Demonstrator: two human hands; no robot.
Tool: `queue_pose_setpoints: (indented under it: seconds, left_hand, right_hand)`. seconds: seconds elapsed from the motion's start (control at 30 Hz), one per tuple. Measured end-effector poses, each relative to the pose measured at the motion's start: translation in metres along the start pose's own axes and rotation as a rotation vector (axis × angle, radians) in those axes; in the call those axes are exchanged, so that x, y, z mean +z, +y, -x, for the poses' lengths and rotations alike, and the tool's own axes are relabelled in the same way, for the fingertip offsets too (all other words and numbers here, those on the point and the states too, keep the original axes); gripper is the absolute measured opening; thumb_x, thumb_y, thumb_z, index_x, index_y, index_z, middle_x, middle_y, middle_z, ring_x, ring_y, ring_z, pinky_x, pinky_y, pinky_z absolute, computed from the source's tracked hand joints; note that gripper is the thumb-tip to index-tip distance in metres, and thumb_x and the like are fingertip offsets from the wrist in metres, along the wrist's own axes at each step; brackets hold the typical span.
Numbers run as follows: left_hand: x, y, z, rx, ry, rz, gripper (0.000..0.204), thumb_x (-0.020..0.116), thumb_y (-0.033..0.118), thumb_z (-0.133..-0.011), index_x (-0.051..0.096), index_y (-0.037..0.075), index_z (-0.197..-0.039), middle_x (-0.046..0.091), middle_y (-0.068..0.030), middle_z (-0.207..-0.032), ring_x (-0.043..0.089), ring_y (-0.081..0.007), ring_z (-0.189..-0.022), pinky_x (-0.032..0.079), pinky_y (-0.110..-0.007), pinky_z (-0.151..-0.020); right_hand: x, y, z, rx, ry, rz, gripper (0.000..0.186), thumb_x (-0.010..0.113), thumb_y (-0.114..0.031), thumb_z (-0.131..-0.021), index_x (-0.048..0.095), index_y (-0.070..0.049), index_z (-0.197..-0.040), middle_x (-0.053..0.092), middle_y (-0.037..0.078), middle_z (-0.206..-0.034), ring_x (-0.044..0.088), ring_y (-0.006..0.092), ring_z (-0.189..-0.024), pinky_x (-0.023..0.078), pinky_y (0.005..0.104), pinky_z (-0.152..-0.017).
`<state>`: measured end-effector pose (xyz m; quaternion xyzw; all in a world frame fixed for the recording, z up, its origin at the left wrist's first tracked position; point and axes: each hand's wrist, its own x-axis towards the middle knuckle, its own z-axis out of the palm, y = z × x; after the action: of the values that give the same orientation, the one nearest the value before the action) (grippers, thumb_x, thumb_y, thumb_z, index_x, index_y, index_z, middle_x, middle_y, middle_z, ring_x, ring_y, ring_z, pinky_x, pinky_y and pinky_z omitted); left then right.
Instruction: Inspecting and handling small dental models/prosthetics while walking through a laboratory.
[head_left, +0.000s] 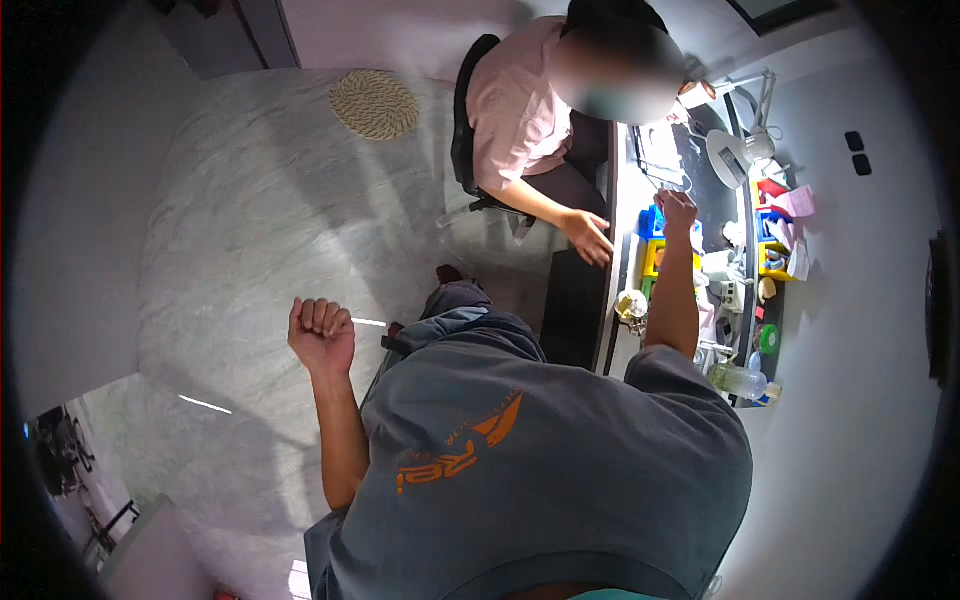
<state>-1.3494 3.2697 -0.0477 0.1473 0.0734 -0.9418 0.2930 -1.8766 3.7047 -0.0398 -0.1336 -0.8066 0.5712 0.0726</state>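
My left hand (pixel 322 335) is raised over the floor to my left, fingers curled into a fist, with nothing showing in it. My right hand (pixel 677 212) reaches across the lit workbench, its fingers pinched together. Whatever they hold, if anything, is too small to make out. Just left of that hand stand a blue bin (pixel 648 222) and a yellow bin (pixel 653 257). A white desk lamp (pixel 728 160) hangs to its right. Below my right wrist, near the bench edge, sits a small container with pale contents (pixel 631 306).
A person in a pink shirt (pixel 515 110) sits on a black chair (pixel 463 120) at the bench, one hand (pixel 588 236) by its edge. Along the wall are a clear bottle (pixel 738 380), a green round item (pixel 768 339) and more bins. A woven mat (pixel 374 104) lies on the floor.
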Motion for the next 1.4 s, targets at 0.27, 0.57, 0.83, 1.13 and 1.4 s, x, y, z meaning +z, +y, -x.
queue_pose_setpoints:
  seconds: [0.27,0.57,0.83,1.13,1.4]
  left_hand:
    - [-0.010,0.001,-0.006,0.088,0.113,-0.035,0.043,0.046,0.022,-0.100,0.035,0.013,-0.060,0.027,0.0020,-0.053,0.026,-0.0110,-0.050,0.029,-0.027,-0.049]
    - [-0.012,-0.010,-0.012,0.138,0.174,-0.052,0.042,0.047,0.021,-0.100,0.034,0.013,-0.060,0.025,0.0022,-0.054,0.024,-0.0109,-0.050,0.027,-0.026,-0.049]
    - [-0.013,-0.015,-0.019,0.156,0.254,-0.090,0.042,0.047,0.021,-0.099,0.035,0.013,-0.060,0.025,0.0027,-0.054,0.024,-0.0105,-0.050,0.027,-0.026,-0.049]
    - [-0.009,-0.011,-0.023,0.135,0.245,-0.103,0.043,0.047,0.021,-0.100,0.034,0.014,-0.059,0.025,0.0027,-0.054,0.023,-0.0106,-0.050,0.027,-0.027,-0.049]
    - [-0.012,0.004,-0.015,0.076,0.289,-0.103,0.044,0.045,0.022,-0.100,0.033,0.013,-0.058,0.024,0.0022,-0.053,0.023,-0.0110,-0.049,0.027,-0.027,-0.049]
  right_hand:
    - [0.036,0.092,-0.085,0.066,0.200,0.705,0.010,0.076,-0.013,-0.070,0.070,-0.006,-0.074,0.070,0.005,-0.076,0.065,0.0158,-0.065,0.053,0.0316,-0.063]
    - [0.062,0.128,-0.048,0.065,0.482,0.628,0.025,0.077,-0.025,-0.076,0.073,-0.004,-0.089,0.073,0.014,-0.086,0.072,0.0255,-0.077,0.057,0.0367,-0.070]
    - [0.055,0.123,-0.034,0.132,0.404,0.539,0.020,0.072,-0.028,-0.083,0.075,-0.010,-0.091,0.073,0.007,-0.082,0.070,0.0207,-0.075,0.056,0.0343,-0.071]
    - [0.057,0.124,-0.024,0.188,0.408,0.709,0.027,0.070,-0.033,-0.085,0.074,-0.007,-0.091,0.074,0.011,-0.091,0.072,0.0237,-0.080,0.057,0.0358,-0.071]
    - [0.020,0.121,-0.029,0.094,0.184,0.903,0.029,0.074,-0.033,-0.080,0.076,-0.009,-0.096,0.074,0.010,-0.091,0.072,0.0238,-0.082,0.057,0.0357,-0.075]
